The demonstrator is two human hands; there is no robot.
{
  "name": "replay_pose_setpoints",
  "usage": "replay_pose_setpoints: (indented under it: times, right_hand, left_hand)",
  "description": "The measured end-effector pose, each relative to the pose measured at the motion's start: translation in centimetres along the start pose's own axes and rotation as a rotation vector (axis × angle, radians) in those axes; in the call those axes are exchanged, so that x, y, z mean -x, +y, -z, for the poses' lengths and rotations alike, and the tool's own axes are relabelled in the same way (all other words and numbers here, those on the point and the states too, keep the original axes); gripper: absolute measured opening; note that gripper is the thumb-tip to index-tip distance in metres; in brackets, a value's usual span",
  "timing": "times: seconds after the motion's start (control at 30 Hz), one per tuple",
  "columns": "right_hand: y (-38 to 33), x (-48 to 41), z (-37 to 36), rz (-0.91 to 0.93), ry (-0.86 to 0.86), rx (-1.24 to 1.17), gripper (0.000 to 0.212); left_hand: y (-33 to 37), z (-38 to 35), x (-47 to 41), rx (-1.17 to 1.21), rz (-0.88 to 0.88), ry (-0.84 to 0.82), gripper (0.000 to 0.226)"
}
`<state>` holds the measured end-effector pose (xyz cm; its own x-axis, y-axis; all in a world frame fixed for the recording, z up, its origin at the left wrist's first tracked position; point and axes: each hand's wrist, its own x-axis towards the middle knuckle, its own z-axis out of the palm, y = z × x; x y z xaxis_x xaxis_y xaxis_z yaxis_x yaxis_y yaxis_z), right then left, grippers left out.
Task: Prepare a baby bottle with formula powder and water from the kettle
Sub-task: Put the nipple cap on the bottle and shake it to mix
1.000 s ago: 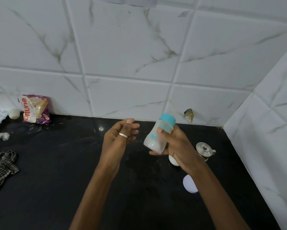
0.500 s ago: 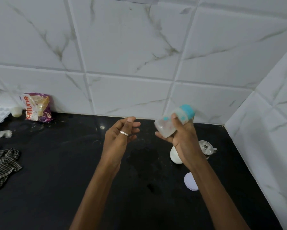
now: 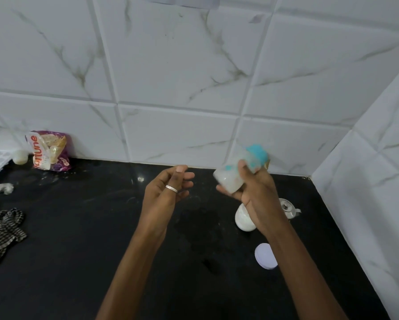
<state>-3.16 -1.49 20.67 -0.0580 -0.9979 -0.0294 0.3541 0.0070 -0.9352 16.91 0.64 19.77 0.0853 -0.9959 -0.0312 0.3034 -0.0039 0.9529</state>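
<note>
Now bottle in R hand, tilted

Black countertop with scattered kitchen things.
A purple packet stands at the back left and a checked cloth lies at the left edge. On the right are a white jar, a steel kettle and a round white lid.

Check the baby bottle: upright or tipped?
Tipped. The baby bottle leans in the right hand, its blue cap pointing up and right.

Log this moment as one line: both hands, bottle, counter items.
right hand: grips baby bottle, tilted, teal cap on, blurred | left hand: holds nothing, fingers loosely curled | counter: white container, white lid, kettle
</note>
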Motion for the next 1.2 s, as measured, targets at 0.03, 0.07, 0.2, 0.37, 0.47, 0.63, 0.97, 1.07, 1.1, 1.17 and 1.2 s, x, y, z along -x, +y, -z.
replay_pose_setpoints:
  times: [0.03,0.07,0.2,0.37,0.47,0.63,0.97,1.07,1.1,1.17,1.2]
  right_hand:
    - [-0.2,-0.1,0.0,0.013,0.033,-0.060,0.050]
    - [-0.2,-0.2,0.0,0.015,0.043,-0.052,0.051]
    - [0.4,0.1,0.1,-0.028,-0.071,0.237,0.057]
    - [-0.6,-0.8,0.1,0.070,0.059,0.085,0.057]
    - [-0.4,-0.6,0.0,0.042,-0.033,0.274,0.063]
    - [-1.3,-1.4,0.2,0.139,0.085,0.078,0.051]
    - [-1.8,-1.8,-0.2,0.089,-0.022,0.100,0.056]
    - [-1.4,-1.7,0.0,0.021,-0.118,0.270,0.055]
    - [-1.4,-1.9,0.2,0.032,-0.102,0.226,0.054]
    - [-1.7,-2.1,0.3,0.075,-0.012,0.027,0.055]
    - [-1.7,-2.2,0.2,0.090,0.022,-0.031,0.058]
  left_hand:
    - [0.0,0.0,0.0,0.002,-0.002,0.005,0.020]
    - [-0.1,0.0,0.0,0.004,-0.001,0.013,0.024]
    - [-0.1,-0.1,-0.1,0.006,0.007,0.006,0.026]
    - [0.0,-0.3,-0.3,0.011,0.006,0.007,0.033]
    - [0.0,-0.5,-0.4,0.015,0.012,0.004,0.033]
    - [0.2,-0.6,-0.4,0.006,0.006,-0.007,0.028]
    - [0.2,-0.5,-0.7,0.000,0.008,0.013,0.038]
    - [0.4,-0.5,-0.9,-0.001,0.014,0.011,0.032]
    - [0.4,-0.5,-0.9,0.002,0.012,0.009,0.032]
    - [0.6,-0.4,-0.9,0.007,0.005,0.016,0.037]
    - [0.6,-0.3,-0.9,0.009,0.002,0.021,0.039]
